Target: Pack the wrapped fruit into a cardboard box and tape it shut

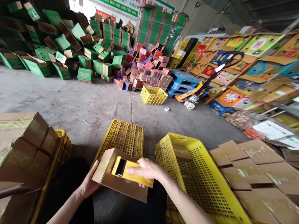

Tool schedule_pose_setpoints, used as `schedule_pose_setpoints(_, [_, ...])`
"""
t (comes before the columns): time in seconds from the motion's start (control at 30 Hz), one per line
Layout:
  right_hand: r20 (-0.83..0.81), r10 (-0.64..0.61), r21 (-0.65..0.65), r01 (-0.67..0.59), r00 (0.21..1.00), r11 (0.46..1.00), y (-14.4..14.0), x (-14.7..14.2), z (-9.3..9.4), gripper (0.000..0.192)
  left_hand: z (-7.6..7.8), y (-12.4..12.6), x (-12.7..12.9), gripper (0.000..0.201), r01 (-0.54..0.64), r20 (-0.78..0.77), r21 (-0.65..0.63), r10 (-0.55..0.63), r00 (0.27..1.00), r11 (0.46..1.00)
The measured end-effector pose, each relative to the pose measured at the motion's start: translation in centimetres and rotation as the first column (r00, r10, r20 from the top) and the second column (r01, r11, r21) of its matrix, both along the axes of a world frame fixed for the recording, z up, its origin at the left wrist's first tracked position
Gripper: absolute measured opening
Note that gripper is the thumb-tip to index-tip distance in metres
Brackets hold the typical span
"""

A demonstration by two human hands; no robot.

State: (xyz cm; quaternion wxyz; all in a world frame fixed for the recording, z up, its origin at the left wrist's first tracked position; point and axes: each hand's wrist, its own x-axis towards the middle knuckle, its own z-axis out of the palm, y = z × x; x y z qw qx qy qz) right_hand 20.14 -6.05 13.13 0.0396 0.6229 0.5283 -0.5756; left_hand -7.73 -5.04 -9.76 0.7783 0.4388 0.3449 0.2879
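I see the big yellow crate (201, 174) lying just right of the small cardboard box (121, 179), a second perforated yellow crate (123, 137) just behind that box. My left hand (88, 185) cups the box's left end; my right hand (147, 170) grips the yellow tape dispenser (129, 172) pressed on the box top. A tape roll (166, 109) lies far behind.

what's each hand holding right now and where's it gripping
The left hand holds a small cardboard box by its left end. The right hand presses a yellow tape dispenser onto the box top, gripping its body.
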Motion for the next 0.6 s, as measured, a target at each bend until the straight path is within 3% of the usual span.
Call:
schedule_pose_setpoints(0.07, [0.017, 0.021, -0.014, -0.02, 1.0, 1.0, 1.6, -1.4, -0.7, 0.047, 0.3, 0.8, -1.8, 0.098, -0.13, -0.092, 0.079, 0.137, 0.986, 0.988])
schedule_pose_setpoints(0.13, [0.035, 0.012, -0.045, -0.01, 0.999, 0.999, 3.2, -2.9, -1.3, 0.046, 1.3, 1.5, -3.6, 0.089, -0.247, -0.192, 0.236, 0.294, 0.936, 0.94])
schedule_pose_setpoints(0.17, [0.046, 0.004, -0.062, -0.001, 0.999, 0.998, 4.0, -3.6, -1.7, 0.046, 1.8, 1.8, -4.4, 0.083, -0.236, -0.229, 0.339, 0.323, 0.918, 0.911])
schedule_pose_setpoints(0.23, [0.058, -0.004, -0.086, 0.009, 0.998, 0.996, 5.2, -5.2, -2.4, 0.045, 2.8, 2.1, -5.6, 0.073, -0.08, -0.275, 0.547, 0.27, 0.923, 0.833])
schedule_pose_setpoints(0.33, [0.066, 0.004, -0.123, 0.004, 0.998, 0.992, 6.5, -6.9, -3.4, 0.044, 3.4, 2.0, -6.2, 0.067, 0.168, -0.33, 0.764, 0.154, 0.931, 0.623])
schedule_pose_setpoints(0.4, [0.059, 0.018, -0.15, -0.009, 0.998, 0.989, 6.8, -7.6, -3.8, 0.045, 3.1, 2.0, -6.3, 0.071, 0.245, -0.361, 0.839, 0.161, 0.918, 0.486])
schedule_pose_setpoints(0.47, [0.05, 0.034, -0.174, -0.025, 0.998, 0.984, 6.9, -7.8, -3.9, 0.046, 2.4, 2.1, -6.4, 0.076, 0.295, -0.387, 0.876, 0.192, 0.902, 0.383])
schedule_pose_setpoints(0.6, [0.067, 0.053, -0.181, -0.04, 0.996, 0.983, 6.5, -8.0, -3.6, 0.05, 0.9, 2.4, -6.6, 0.085, 0.342, -0.408, 0.902, 0.259, 0.876, 0.264])
